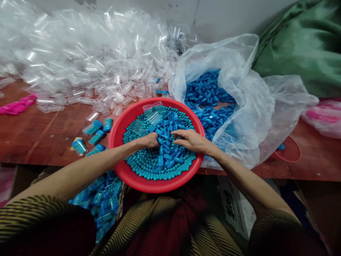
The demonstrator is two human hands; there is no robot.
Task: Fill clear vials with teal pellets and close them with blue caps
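Note:
A round red bowl (119, 128) on the table's near edge holds many small teal beads (144, 165), several blue caps (167, 156) and a few clear tubes (151, 113). My left hand (149, 140) is down in the beads with its fingers curled shut; what they hold is hidden. My right hand (190, 140) rests on the blue caps, fingers bent and pinching at them.
A big heap of clear tubes (87, 60) fills the back left. A clear plastic bag (250, 103) of blue caps stands right of the bowl. Filled capped tubes (94, 133) lie left of the bowl, more in a bag (105, 199) below. Green cloth (303, 42) back right.

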